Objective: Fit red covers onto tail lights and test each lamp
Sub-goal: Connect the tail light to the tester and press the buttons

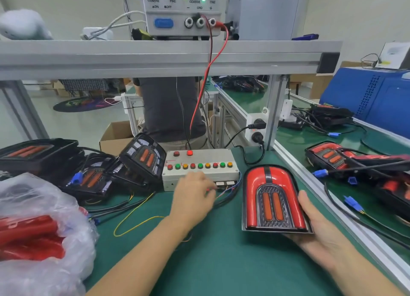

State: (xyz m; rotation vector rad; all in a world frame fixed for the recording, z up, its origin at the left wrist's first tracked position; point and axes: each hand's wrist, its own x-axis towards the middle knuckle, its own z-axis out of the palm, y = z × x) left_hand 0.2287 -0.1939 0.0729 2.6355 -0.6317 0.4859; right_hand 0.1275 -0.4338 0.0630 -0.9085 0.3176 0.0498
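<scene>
My right hand (319,227) holds a tail light (274,200) from below and the right side, its red cover fitted around two orange strips. The lamp is unlit and tilted up toward me over the green mat. My left hand (193,196) reaches to the front of the white test box (199,169), fingers curled at the wires and connector sockets there; what they pinch is hidden. One round red button on top of the box glows. Several tail lights without red covers (142,158) lie in a pile left of the box.
A plastic bag of red covers (37,233) sits at the near left. A power supply (184,9) stands on the aluminium shelf above, red and black leads running down to the box. Covered lamps with blue connectors (346,160) lie beyond the right rail. A person sits behind the bench.
</scene>
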